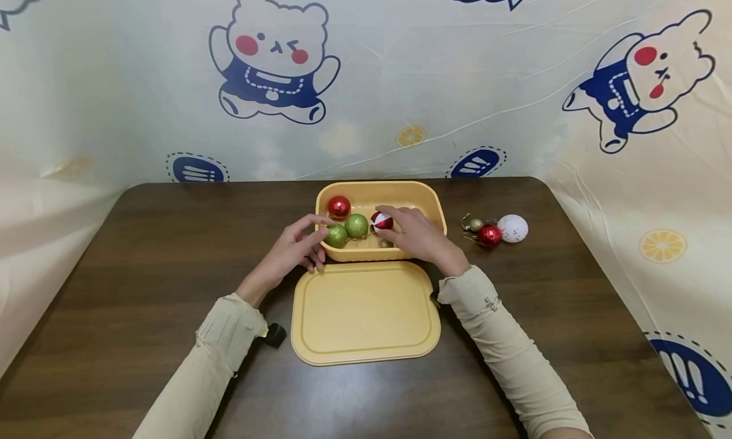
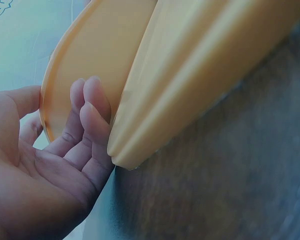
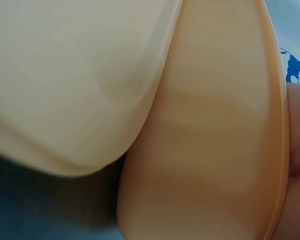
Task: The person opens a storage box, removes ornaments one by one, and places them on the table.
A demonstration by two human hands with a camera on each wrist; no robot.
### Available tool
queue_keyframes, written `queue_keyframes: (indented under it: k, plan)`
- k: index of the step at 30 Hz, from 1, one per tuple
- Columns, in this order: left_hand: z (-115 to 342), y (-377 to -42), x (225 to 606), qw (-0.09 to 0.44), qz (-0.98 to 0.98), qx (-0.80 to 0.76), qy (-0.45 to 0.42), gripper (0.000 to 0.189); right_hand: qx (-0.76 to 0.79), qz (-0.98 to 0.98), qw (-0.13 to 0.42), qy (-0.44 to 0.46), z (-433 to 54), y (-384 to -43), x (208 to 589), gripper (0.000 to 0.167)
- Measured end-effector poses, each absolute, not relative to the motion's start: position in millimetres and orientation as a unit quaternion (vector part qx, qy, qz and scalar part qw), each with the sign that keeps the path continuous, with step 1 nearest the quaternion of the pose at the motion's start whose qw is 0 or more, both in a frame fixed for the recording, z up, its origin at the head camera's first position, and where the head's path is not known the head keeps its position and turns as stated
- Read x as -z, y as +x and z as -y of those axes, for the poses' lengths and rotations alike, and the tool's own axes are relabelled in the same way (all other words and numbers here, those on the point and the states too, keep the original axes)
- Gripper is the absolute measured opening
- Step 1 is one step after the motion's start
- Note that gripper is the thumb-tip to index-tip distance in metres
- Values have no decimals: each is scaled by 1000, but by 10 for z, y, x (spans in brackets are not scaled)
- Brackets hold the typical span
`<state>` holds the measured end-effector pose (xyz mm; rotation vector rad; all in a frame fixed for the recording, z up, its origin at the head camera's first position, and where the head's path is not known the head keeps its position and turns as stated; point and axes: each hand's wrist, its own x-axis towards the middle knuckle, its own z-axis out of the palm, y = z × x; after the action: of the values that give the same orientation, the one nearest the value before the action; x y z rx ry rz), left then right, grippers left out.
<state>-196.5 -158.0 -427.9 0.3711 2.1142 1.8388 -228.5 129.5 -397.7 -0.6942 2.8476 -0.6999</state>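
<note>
My left hand is at the left edge of a yellow plastic box. Its thumb and index finger reach over the rim beside a green glitter Christmas bauble; the other fingers bend loosely by the outer wall. Over the box's right side, my right hand pinches a red-and-white bauble between thumb and index finger. A second green bauble, a shiny red bauble and a small gold bauble lie inside. The right wrist view hides that hand's fingertips behind the box wall.
The yellow lid lies flat on the dark wooden table, just in front of the box. To the right lie a white bauble, a red bauble and a small gold bauble. A printed curtain hangs behind the table.
</note>
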Motion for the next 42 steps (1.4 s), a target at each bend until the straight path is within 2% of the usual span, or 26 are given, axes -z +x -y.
queue_keyframes:
  k: [5,8,42]
  plan:
    - [1572,-1967,4284,154,-744,-639,123,38,260,-933,60,-243,-1305,-2304,3997,33]
    - [1569,-1967,4282,154,-745,-637,122,38,268,-934,62,-230,-1310,-2303,3995,29]
    - [1576,-1953,4296,152,-745,-636,130,37,250,-943,38,-215,-1314,-2291,4031,28]
